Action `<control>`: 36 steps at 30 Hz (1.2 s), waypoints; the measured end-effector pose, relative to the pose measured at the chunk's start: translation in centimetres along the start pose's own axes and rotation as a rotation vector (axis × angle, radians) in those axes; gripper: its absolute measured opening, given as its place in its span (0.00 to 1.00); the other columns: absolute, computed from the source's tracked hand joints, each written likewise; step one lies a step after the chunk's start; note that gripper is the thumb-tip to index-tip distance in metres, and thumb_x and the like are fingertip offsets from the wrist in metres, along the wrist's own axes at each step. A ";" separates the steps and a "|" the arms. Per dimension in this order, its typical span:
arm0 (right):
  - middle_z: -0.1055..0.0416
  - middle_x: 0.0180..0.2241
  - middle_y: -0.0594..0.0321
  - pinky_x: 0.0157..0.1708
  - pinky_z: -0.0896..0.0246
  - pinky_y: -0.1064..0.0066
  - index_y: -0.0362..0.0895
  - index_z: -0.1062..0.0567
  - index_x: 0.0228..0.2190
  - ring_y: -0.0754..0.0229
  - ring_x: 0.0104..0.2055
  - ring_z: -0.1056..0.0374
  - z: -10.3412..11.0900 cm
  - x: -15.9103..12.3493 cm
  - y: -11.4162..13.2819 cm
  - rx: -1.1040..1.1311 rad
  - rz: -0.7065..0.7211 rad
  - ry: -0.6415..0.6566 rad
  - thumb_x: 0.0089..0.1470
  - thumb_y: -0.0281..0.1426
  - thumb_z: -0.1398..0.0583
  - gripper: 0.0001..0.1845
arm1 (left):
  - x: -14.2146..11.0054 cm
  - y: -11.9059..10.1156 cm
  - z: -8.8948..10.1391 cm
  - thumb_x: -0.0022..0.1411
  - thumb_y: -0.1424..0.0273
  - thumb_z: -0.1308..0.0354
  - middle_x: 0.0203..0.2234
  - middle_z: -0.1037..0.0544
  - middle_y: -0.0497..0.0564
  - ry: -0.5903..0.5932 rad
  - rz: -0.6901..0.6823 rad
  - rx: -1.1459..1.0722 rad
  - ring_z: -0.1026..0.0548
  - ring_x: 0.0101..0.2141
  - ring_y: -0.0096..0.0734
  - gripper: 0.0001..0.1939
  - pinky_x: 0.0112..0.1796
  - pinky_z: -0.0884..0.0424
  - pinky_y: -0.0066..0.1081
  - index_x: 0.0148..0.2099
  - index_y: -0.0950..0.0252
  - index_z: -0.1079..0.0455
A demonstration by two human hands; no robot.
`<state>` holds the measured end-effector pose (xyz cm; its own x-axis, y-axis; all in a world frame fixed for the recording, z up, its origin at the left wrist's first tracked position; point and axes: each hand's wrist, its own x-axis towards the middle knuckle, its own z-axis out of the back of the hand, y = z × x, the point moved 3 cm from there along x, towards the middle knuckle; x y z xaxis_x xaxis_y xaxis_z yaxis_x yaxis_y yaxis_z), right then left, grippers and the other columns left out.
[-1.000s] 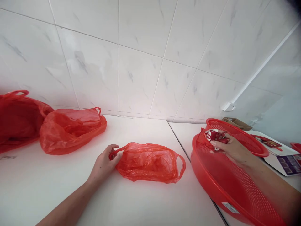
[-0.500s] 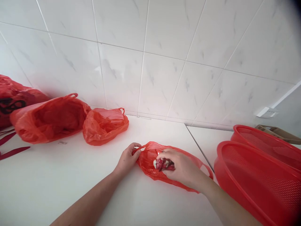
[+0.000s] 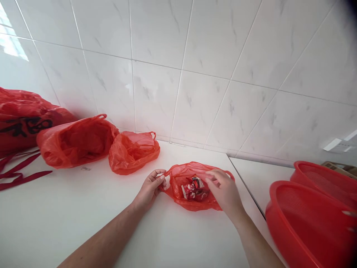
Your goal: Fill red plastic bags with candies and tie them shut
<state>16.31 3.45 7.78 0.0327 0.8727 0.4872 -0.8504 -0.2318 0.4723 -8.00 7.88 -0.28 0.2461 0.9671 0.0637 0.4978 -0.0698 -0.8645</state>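
A small red plastic bag (image 3: 182, 203) lies open on the white counter (image 3: 69, 219) in front of me. Red-and-white wrapped sweets (image 3: 193, 188) lie inside it. My left hand (image 3: 150, 188) pinches the bag's left handle between thumb and fingers. My right hand (image 3: 224, 190) rests at the bag's right rim with its fingers curled loosely over the opening; no sweet shows in it.
Two more red plastic bags (image 3: 134, 152) (image 3: 75, 143) lie at the back left by the tiled wall, with a larger printed red bag (image 3: 22, 123) and red ribbons (image 3: 19, 173) further left. Two red mesh baskets (image 3: 309, 223) (image 3: 326, 178) stand at the right.
My right hand carried the sweets from the basket to the small bag and let them go inside it. The bag's mouth is now pulled open. My view swung left.
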 end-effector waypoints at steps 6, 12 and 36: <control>0.39 0.51 0.46 0.47 0.41 0.58 0.40 0.36 0.52 0.46 0.53 0.41 2.5 -1.0 -2.1 -0.326 -0.145 -0.383 0.50 0.40 0.44 0.29 | 0.0 0.0 0.0 0.59 0.68 0.41 0.23 0.31 0.44 0.010 0.004 -0.023 0.31 0.25 0.23 0.15 0.32 0.34 0.25 0.47 0.62 0.37; 0.37 0.21 0.64 0.23 0.50 0.70 0.46 0.37 0.21 0.59 0.25 0.41 2.8 -0.9 -4.5 -0.121 -0.487 0.092 0.50 0.45 0.46 0.17 | 0.3 -1.3 -0.3 0.58 0.68 0.43 0.26 0.29 0.46 -0.059 0.020 0.027 0.31 0.26 0.25 0.15 0.31 0.34 0.26 0.48 0.62 0.38; 0.39 0.19 0.70 0.24 0.44 0.75 0.46 0.30 0.29 0.68 0.22 0.43 6.3 3.6 4.2 1.312 -0.280 -0.357 0.50 0.45 0.39 0.15 | -1.4 -15.8 -13.0 0.61 0.67 0.49 0.24 0.33 0.45 -0.158 -0.641 1.087 0.36 0.26 0.27 0.14 0.26 0.41 0.26 0.49 0.56 0.33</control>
<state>16.14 2.91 16.19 0.4189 0.8467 0.3280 0.3099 -0.4729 0.8248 -5.38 4.47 19.79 0.0766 0.7771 0.6247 -0.4635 0.5825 -0.6677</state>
